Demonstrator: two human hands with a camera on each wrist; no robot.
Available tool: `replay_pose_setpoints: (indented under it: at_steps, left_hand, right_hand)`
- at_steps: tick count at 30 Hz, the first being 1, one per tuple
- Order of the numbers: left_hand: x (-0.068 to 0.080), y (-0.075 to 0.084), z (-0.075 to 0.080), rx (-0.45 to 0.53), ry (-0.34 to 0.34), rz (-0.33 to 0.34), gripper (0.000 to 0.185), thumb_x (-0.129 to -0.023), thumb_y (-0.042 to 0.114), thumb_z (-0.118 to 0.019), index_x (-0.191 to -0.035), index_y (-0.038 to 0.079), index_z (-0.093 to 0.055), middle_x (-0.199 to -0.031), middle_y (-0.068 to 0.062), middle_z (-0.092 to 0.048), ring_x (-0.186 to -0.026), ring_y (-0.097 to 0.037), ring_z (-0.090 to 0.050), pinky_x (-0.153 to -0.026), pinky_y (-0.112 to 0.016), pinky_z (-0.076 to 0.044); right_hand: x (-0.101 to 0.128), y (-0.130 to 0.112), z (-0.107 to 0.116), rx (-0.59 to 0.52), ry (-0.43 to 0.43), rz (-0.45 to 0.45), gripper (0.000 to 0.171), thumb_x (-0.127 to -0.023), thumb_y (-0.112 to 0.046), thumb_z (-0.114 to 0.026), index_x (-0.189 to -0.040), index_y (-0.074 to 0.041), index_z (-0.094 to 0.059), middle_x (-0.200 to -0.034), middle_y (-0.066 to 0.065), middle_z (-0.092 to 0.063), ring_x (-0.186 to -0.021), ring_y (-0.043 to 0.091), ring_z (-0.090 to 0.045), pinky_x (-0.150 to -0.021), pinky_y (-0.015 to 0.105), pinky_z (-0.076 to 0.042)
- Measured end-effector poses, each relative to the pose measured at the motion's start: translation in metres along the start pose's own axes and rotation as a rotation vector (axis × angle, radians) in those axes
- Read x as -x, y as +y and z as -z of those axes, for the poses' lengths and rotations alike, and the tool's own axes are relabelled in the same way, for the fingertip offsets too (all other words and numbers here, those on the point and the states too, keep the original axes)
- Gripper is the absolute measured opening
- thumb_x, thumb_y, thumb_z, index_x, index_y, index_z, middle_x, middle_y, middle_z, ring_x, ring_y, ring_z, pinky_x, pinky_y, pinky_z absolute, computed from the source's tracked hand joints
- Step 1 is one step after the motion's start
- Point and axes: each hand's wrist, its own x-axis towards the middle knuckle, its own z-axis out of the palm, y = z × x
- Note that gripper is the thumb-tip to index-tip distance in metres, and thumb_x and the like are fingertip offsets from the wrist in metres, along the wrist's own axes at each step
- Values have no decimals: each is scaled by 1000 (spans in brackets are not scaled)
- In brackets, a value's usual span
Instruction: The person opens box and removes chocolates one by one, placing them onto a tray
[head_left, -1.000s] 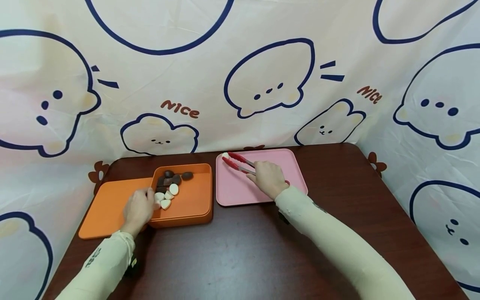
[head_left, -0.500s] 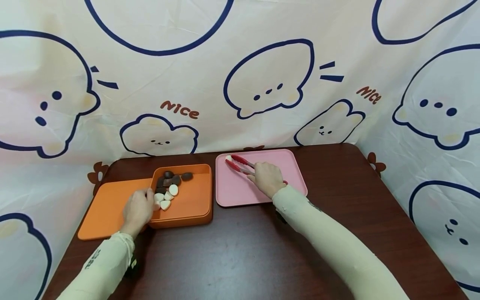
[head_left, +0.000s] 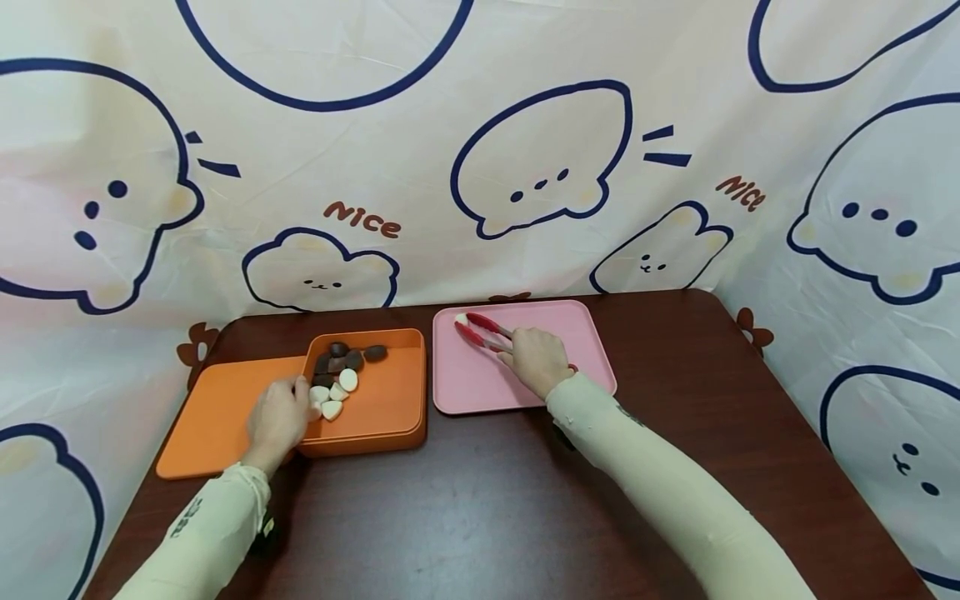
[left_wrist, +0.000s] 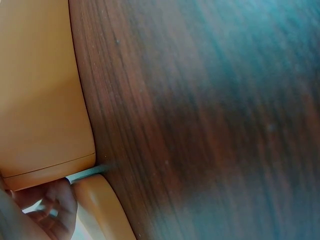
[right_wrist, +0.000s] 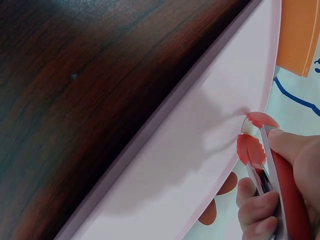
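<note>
My right hand (head_left: pixel 536 362) grips red-tipped tongs (head_left: pixel 487 323) over the pink tray (head_left: pixel 487 383). Between the tong tips sits a small white chocolate-like piece (right_wrist: pixel 247 126), above the tray's far left part. At the left, my left hand (head_left: pixel 276 417) holds the side wall of the orange box (head_left: pixel 386 392), thumb by the rim and fingers (left_wrist: pixel 62 207) curled at the outside. Inside that box, dark brown pieces (head_left: pixel 354 360) lie toward the back. Several white pieces (head_left: pixel 332 409), one heart-shaped, are grouped at its front left.
An orange lid (head_left: pixel 206 417) lies flat just left of the box, partly behind my left hand. Box and tray stand side by side with a narrow gap, near the back of the dark wooden table (head_left: pixel 465 500). A printed cloth (head_left: pixel 420 258) hangs behind.
The tongs with the white piece have shifted slightly right and toward me, away from the tray's far left corner. My left hand and the box have stayed in place.
</note>
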Motion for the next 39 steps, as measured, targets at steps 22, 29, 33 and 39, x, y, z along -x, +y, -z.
replay_pose_setpoints:
  at_steps: [22,29,33,39]
  left_hand:
    - [1,0,1,12,-31,-2,59,-109,40,-22,-91,7,-67,-100,-16,-76,-87,-38,-67,-55,-34,-38]
    - [1,-2,2,-1,-33,6,57,-109,38,-24,-89,6,-67,-95,-17,-74,-84,-36,-65,-57,-34,-39]
    - [1,-2,1,-1,-29,3,58,-109,38,-24,-88,6,-67,-101,-19,-74,-91,-41,-66,-58,-34,-40]
    - [0,-2,1,-2,-28,7,57,-109,38,-24,-90,5,-67,-102,-21,-73,-91,-41,-66,-58,-35,-40]
  right_hand:
    - [7,13,8,-111,-18,-26,44,-90,-51,-72,-80,-9,-62,-66,5,-59,-58,22,-55,-53,37,-46]
    - [12,15,16,-169,-60,-55,41,-90,-50,-73,-84,-11,-62,-65,4,-56,-60,22,-55,-51,32,-42]
    - [17,14,21,-196,-46,-49,39,-91,-50,-71,-85,-13,-61,-67,3,-57,-61,21,-55,-51,32,-42]
    - [24,7,32,-240,5,3,38,-93,-49,-69,-86,-12,-62,-67,2,-58,-60,20,-54,-49,31,-41]
